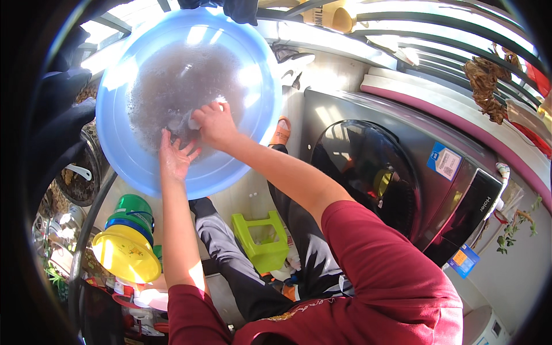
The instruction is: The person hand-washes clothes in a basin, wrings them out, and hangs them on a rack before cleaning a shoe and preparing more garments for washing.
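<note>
A wide round basin of pale blue plastic [123, 155] sat at the far left of the scene, filled with grey, foamy water. In that water lay a small whitish piece of cloth [192, 119], mostly sunk; its shape was too blurred by suds to tell its long axis or which way it pointed. The right hand [215, 123] was closed over the cloth, fingers curled down onto it and knuckles up, the forearm running back to the near right into a dark red sleeve [385, 270]. The left hand [175, 156] lay just beside it on the near side, palm up and fingers spread wide, gripping nothing, its fingertips wet and close to the cloth.

Below the basin, between the person's knees in grey and black trousers [221, 241], stood a low lime-green plastic stool [261, 238]. To the near left of it was a stack of round plastic tubs, yellow [126, 253] over blue and green. On the right stood a grey front-loading washing machine [425, 190] with a dark round door [368, 172], well apart from the basin. One foot in an orange sandal [280, 132] rested against the basin's right rim. Dark clothing [60, 115] hung along the left edge, partly over the basin's rim.
</note>
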{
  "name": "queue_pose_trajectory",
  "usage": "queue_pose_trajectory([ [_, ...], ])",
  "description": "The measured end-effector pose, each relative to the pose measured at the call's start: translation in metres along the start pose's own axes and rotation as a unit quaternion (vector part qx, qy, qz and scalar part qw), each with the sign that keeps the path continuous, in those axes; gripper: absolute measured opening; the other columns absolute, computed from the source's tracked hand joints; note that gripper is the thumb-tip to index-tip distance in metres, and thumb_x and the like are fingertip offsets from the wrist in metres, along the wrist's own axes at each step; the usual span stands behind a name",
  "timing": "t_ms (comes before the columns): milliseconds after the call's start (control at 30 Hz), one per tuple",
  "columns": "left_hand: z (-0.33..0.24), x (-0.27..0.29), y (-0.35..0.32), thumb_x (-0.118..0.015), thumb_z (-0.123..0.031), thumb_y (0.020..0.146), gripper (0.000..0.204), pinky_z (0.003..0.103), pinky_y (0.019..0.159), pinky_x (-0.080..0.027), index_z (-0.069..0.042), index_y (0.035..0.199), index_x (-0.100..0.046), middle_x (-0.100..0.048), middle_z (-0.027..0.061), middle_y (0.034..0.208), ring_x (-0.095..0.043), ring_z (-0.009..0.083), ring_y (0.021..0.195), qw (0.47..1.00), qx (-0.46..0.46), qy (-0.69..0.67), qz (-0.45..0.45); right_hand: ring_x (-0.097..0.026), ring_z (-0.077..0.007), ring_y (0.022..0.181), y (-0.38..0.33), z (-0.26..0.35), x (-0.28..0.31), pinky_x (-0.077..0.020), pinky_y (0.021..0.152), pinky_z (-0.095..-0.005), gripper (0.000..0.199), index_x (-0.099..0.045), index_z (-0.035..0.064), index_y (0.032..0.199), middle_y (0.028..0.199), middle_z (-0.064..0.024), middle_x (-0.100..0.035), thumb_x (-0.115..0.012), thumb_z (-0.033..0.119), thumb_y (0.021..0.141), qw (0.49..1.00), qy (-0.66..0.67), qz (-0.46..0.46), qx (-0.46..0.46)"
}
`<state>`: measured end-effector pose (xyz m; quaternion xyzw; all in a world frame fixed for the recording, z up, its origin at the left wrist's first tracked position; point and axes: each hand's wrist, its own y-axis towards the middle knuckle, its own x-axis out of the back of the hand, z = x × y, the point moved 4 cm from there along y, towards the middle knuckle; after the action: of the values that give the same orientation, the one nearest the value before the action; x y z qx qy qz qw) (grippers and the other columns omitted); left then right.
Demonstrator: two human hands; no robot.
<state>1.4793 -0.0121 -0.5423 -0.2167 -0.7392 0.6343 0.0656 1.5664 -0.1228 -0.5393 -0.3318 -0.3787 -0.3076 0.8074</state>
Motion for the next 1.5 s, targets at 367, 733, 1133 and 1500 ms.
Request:
queue_pose_trajectory([
  [367, -0.009, -0.023, -0.068, -0.057, -0.038, 0.083, 0.040, 0.032, 0.071, -0.048, -0.005, 0.104, -0.051, -0.057, 0.0095, 0.096, -0.057, 0.0192, 0.086, 0.990, -0.039, 0.005, 0.137, -0.046, -0.0227, 0.099, -0.056, 0.076, 0.107, -0.0358, 0.087, -0.0325, 0.027, -0.054, 0.0075, 0.093, 0.098, -0.0071, -0.049, -0.052, -0.002, 0.068, 0.843, 0.536, -0.027, 0.042],
  [733, -0.021, -0.061, -0.160, -0.070, -0.018, 0.072, 0.066, 0.042, 0.092, -0.040, -0.008, 0.125, -0.032, -0.043, 0.0077, 0.118, -0.042, 0.0209, 0.113, 0.947, -0.086, 0.135, 0.277, -0.053, -0.0148, 0.087, -0.035, 0.090, 0.138, -0.0431, 0.078, -0.0266, 0.038, -0.054, 0.0055, 0.109, 0.101, -0.0063, -0.057, -0.038, 0.012, 0.075, 0.753, 0.636, 0.157, -0.060],
  [1133, -0.059, -0.087, -0.253, -0.062, -0.001, 0.071, 0.044, 0.023, 0.051, -0.040, -0.008, 0.109, -0.041, -0.054, 0.0068, 0.086, -0.055, 0.0169, 0.071, 0.904, -0.052, 0.277, 0.323, -0.054, -0.0115, 0.065, -0.046, 0.152, 0.259, -0.0447, 0.053, -0.0256, 0.037, -0.059, 0.0045, 0.097, 0.071, -0.0032, -0.059, -0.056, 0.037, 0.080, 0.838, 0.484, 0.250, 0.030],
  [1500, -0.094, -0.132, -0.295, -0.057, 0.004, 0.064, 0.033, 0.019, 0.031, -0.020, -0.012, 0.089, -0.041, -0.045, 0.0013, 0.060, -0.037, 0.0060, 0.039, 0.879, -0.098, 0.416, 0.213, -0.060, -0.0267, 0.075, -0.017, 0.165, 0.293, -0.0449, 0.072, -0.0347, 0.040, -0.062, 0.0023, 0.080, 0.077, -0.0162, -0.062, -0.046, 0.038, 0.086, 0.894, 0.436, 0.101, -0.013],
])
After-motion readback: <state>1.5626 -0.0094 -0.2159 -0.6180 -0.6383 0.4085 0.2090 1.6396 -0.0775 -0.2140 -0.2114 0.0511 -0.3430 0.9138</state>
